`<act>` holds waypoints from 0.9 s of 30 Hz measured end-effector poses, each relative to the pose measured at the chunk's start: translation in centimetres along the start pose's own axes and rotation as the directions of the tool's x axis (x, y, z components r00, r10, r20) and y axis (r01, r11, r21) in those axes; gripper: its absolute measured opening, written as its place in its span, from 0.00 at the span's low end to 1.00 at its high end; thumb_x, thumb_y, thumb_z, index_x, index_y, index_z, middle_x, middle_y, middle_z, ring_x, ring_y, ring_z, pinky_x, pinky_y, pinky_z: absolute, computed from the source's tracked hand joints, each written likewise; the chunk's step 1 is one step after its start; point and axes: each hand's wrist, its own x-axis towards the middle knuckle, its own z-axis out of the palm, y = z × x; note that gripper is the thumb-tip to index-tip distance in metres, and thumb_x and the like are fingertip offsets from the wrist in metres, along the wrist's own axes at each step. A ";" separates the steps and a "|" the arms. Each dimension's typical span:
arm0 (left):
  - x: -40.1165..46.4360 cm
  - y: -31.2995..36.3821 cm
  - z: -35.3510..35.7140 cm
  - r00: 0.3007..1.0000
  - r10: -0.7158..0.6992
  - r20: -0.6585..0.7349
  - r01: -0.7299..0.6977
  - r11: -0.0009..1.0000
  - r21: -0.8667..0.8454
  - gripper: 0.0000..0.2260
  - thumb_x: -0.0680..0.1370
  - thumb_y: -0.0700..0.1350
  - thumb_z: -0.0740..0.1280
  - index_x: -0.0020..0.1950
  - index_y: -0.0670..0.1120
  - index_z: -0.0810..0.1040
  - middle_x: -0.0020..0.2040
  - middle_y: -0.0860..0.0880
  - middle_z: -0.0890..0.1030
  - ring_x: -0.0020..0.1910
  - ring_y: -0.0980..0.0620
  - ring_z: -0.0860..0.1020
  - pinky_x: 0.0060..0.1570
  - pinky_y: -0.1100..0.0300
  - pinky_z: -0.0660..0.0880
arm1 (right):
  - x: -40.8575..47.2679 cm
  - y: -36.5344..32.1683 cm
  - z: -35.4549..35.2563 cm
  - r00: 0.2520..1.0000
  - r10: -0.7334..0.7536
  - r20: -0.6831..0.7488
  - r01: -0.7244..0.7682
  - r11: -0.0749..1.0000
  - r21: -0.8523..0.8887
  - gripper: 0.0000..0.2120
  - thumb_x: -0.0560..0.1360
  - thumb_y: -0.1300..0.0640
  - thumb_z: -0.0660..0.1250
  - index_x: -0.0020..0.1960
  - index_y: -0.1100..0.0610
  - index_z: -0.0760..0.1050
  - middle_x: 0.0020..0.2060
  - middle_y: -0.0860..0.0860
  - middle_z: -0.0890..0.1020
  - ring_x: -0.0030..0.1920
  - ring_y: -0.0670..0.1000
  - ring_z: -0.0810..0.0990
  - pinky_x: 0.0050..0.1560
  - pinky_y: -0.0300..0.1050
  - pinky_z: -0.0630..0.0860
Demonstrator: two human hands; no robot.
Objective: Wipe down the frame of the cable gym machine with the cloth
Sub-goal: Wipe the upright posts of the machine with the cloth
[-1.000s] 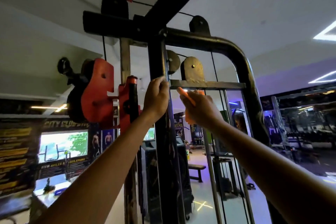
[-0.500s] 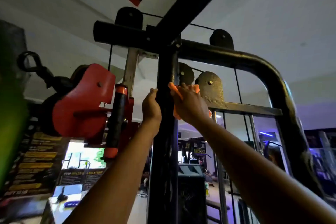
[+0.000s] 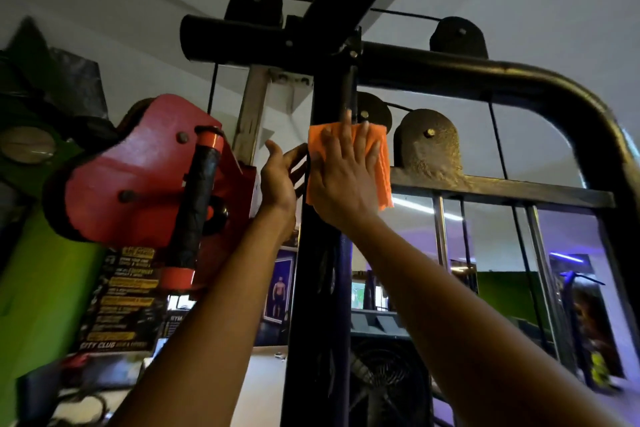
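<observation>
Since half a second ago, right hand (image 3: 346, 172) has flattened, fingers spread, pressing the cloth (image 3: 381, 166) against the black post (image 3: 320, 270). Left hand (image 3: 278, 180) has released the post, fingers relaxed beside it. Cloth: orange, ribbed, folded. Beyond, rusty pulley (image 3: 427, 146).

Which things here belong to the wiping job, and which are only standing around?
Job:
- orange cloth
- black upright post of the frame
- right hand, flat on the cloth
- left hand, open beside the post

Not part of it:
- red pulley housing
- wall posters
- fan
</observation>
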 end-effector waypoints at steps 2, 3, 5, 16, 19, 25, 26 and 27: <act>0.1 0.1 -0.2 1.000 0.004 0.029 -0.005 0.999 0.032 0.36 0.86 0.69 0.42 0.73 0.52 0.81 0.71 0.52 0.83 0.73 0.49 0.78 0.77 0.42 0.69 | -0.2 -0.4 0.4 1.000 0.000 -0.004 0.000 0.999 0.036 0.33 0.88 0.39 0.47 0.90 0.49 0.43 0.88 0.50 0.36 0.86 0.58 0.31 0.85 0.64 0.34; 0.1 0.0 -0.2 0.999 0.011 0.040 -0.013 0.999 0.041 0.36 0.86 0.68 0.42 0.74 0.52 0.81 0.71 0.51 0.82 0.73 0.49 0.77 0.77 0.42 0.69 | -1.2 -0.7 0.6 1.000 0.012 -0.009 -0.011 0.997 0.072 0.33 0.88 0.39 0.48 0.90 0.48 0.43 0.88 0.49 0.35 0.86 0.57 0.31 0.86 0.62 0.34; -0.2 -0.3 -0.2 0.998 0.024 0.054 -0.026 0.999 0.037 0.35 0.87 0.67 0.42 0.75 0.51 0.79 0.72 0.50 0.82 0.74 0.49 0.77 0.76 0.44 0.70 | -4.7 -1.2 0.8 1.000 0.019 -0.009 -0.017 0.993 0.119 0.33 0.88 0.39 0.48 0.89 0.46 0.40 0.87 0.46 0.34 0.86 0.54 0.30 0.85 0.57 0.32; -1.2 -1.4 -0.2 0.998 0.030 0.064 -0.031 0.999 0.017 0.33 0.88 0.64 0.40 0.79 0.52 0.76 0.77 0.51 0.77 0.75 0.52 0.74 0.57 0.61 0.76 | -0.1 0.1 -0.7 0.995 0.085 0.057 -0.091 0.989 0.118 0.33 0.88 0.37 0.45 0.89 0.43 0.38 0.88 0.47 0.36 0.87 0.53 0.33 0.86 0.60 0.33; -1.7 -1.7 -0.5 0.997 0.030 0.074 -0.031 0.999 0.014 0.32 0.88 0.63 0.41 0.80 0.51 0.74 0.78 0.50 0.76 0.77 0.52 0.73 0.62 0.60 0.76 | -4.6 -0.2 -0.5 0.999 0.034 0.040 -0.040 0.989 0.141 0.32 0.89 0.38 0.46 0.88 0.42 0.38 0.87 0.45 0.35 0.86 0.48 0.31 0.86 0.56 0.32; -3.0 -2.2 -0.9 0.989 0.034 0.143 -0.039 0.999 0.036 0.31 0.88 0.63 0.41 0.83 0.52 0.70 0.80 0.48 0.73 0.75 0.53 0.73 0.69 0.60 0.76 | -7.1 -0.3 -0.4 0.995 0.076 0.069 -0.083 0.991 0.107 0.32 0.89 0.38 0.45 0.88 0.41 0.37 0.87 0.45 0.34 0.85 0.48 0.27 0.83 0.56 0.26; -3.3 -2.2 -0.9 0.986 0.030 0.164 -0.038 0.998 0.042 0.31 0.88 0.62 0.41 0.83 0.51 0.69 0.80 0.48 0.73 0.72 0.55 0.75 0.60 0.67 0.80 | -5.2 -0.3 -0.5 0.994 0.086 0.064 -0.091 0.993 0.079 0.32 0.88 0.37 0.44 0.88 0.42 0.37 0.87 0.46 0.35 0.85 0.50 0.28 0.82 0.56 0.25; -3.5 -2.1 -0.8 0.984 0.033 0.175 -0.041 0.998 0.044 0.31 0.88 0.62 0.40 0.83 0.51 0.69 0.80 0.48 0.73 0.72 0.54 0.75 0.52 0.72 0.80 | -3.3 -0.3 -0.8 0.993 0.098 0.060 -0.101 0.994 0.052 0.33 0.88 0.37 0.44 0.89 0.43 0.38 0.88 0.47 0.36 0.86 0.53 0.29 0.82 0.57 0.26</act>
